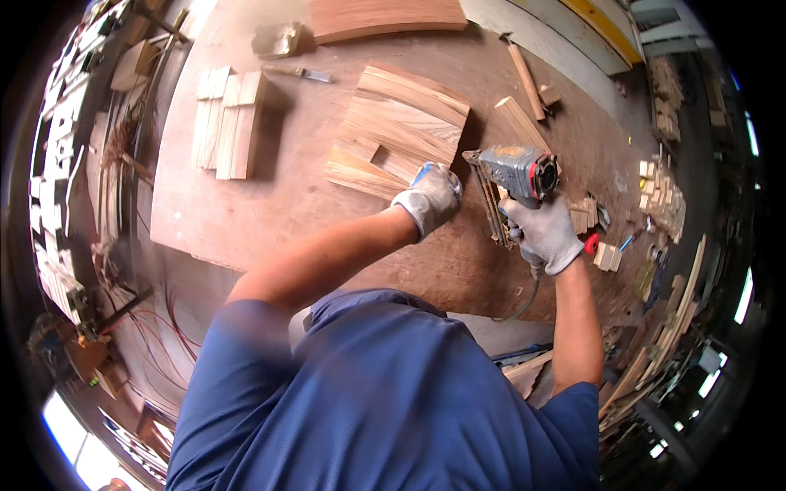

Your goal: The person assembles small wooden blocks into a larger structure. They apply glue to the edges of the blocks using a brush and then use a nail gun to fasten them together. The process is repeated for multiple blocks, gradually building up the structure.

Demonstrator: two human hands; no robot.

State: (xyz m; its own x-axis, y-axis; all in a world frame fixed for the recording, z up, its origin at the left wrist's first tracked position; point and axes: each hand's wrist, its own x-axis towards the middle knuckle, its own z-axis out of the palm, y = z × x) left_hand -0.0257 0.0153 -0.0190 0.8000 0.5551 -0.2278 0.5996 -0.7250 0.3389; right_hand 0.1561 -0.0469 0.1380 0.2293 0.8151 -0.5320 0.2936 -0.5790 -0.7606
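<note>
**woodnoob:** Wood everywhere on this bench lol. Going left to right: at about 10 o'clock there's a row of short wood slats (228, 123) lying side by side on the brown workbench (270, 204), well apart from the action. Toward 12 o'clock sits the slatted wood panel (401, 131), lying flat, with a stepped notch on its near edge. What's the left hand (430, 196) doing?

**shopdad:** Gloved, palm down, fingers curled and pressing on the panel's near right corner, roughly dead centre of the frame. Looks like it's pinning the piece so it can't slide.

**woodnoob:** And at 3 o'clock?

**shopdad:** Right hand (544, 229), also gloved, wrapped tight round the grip of a grey pneumatic nail gun (516, 176). The gun sits just beside the panel's right edge, nose toward it. Can't tell if the nose is actually touching the wood, the left glove blocks that bit. There's a hose (524, 299) trailing back toward the body.

**woodnoob:** So which step is this?

**shopdad:** My read: fastening the slats together along that right edge. Next move would call for seating the nose square on the joint, keeping the left fingers out of the firing line. Small offcut blocks (663, 196) are piled further right, near 3 o'clock.
</note>
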